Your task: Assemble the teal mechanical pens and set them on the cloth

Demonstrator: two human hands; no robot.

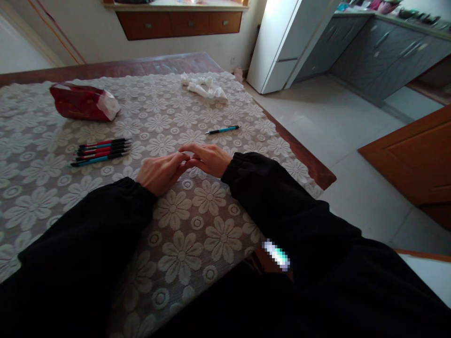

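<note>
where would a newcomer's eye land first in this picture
Probably on the left hand and right hand, meeting with fingers touching near the middle of the view, over the flower-patterned tablecloth. Next might come the dark red pouch toward the table's far left and the row of red and blue pens nearer than it. A lone blue pen lies just beyond the right hand.

The lone pen (pixel 222 130) is blue and black; the grouped pens (pixel 102 152) mix red, blue and black. The pouch (pixel 79 103) is dark red, both sleeves (pixel 278 188) black. A cream flower-and-ring pattern covers the greyish tablecloth (pixel 211 211); the counter (pixel 169 65) is reddish brown.
</note>
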